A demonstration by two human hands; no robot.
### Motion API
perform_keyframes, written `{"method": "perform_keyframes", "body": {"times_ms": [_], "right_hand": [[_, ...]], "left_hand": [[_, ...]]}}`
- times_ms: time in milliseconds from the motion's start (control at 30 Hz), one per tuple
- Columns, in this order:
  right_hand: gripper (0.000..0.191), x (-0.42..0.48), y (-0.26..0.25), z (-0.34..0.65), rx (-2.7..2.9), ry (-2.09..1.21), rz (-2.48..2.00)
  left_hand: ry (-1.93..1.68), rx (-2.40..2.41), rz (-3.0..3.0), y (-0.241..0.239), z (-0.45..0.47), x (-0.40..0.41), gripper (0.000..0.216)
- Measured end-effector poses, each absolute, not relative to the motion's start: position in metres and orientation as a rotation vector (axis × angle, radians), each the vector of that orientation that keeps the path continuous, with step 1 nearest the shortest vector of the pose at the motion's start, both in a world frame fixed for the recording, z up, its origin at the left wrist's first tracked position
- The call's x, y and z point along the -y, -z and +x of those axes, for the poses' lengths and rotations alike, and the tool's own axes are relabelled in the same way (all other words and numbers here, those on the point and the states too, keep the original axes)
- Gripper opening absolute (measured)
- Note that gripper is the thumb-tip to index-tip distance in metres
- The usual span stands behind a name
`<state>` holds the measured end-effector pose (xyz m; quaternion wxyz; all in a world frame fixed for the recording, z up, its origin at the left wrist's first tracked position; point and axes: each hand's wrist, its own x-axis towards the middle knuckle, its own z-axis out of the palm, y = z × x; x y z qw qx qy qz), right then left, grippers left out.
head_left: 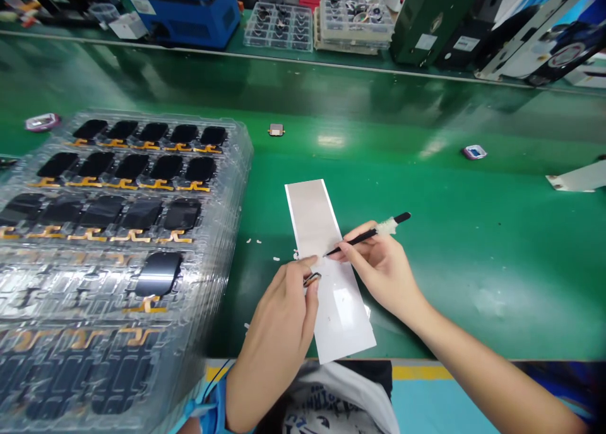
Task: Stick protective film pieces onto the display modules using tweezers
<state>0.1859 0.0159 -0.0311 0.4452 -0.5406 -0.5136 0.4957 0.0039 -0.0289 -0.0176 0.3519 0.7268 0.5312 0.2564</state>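
Note:
In my right hand is a pair of slim black tweezers, with pale tape wrapped near the back end. Their tip points down-left onto a long white adhesive sheet lying on the bench. My left hand is closed over the sheet's left side, a finger near the tweezer tip. Between its thumb and fingers sits a small dark-edged part, mostly hidden by the fingers. The upper half of the sheet is greyish, the lower half glossy white. A blue wrist strap circles my left wrist.
Stacked clear trays of black watch screens with orange flex cables fill the left. A small square part and a watch case lie farther back. White scraps dot the green bench. A shelf with boxes runs behind.

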Motion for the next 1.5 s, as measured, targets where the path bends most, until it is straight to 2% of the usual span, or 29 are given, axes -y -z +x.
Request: {"method": "perform_keyframes", "body": {"times_ms": [300, 500, 633, 867, 1500], "right_hand": [[0.027, -0.011, 0.025, 0.182, 1.147, -1.279, -1.238], [0.019, 0.002, 0.005, 0.192, 1.111, -0.962, -1.199], [0.012, 0.023, -0.004, 0.180, 1.060, -0.765, -1.125], [0.012, 0.037, 0.008, 0.151, 0.941, -0.833, -1.081], [0.018, 0.036, 0.019, 0.153, 0.944, -0.749, -0.985]], "left_hand": [[-0.678, -1.352, 1.829, 0.014, 0.003, 0.022, 0.013], [-0.891, -1.350, 1.575, 0.014, 0.002, 0.018, 0.008], [-1.018, -1.174, 1.234, 0.011, 0.011, 0.020, 0.012], [-1.087, -0.940, 0.936, 0.011, 0.027, 0.026, 0.015], [-1.103, -0.851, 0.966, 0.014, 0.036, 0.027, 0.013]]}}
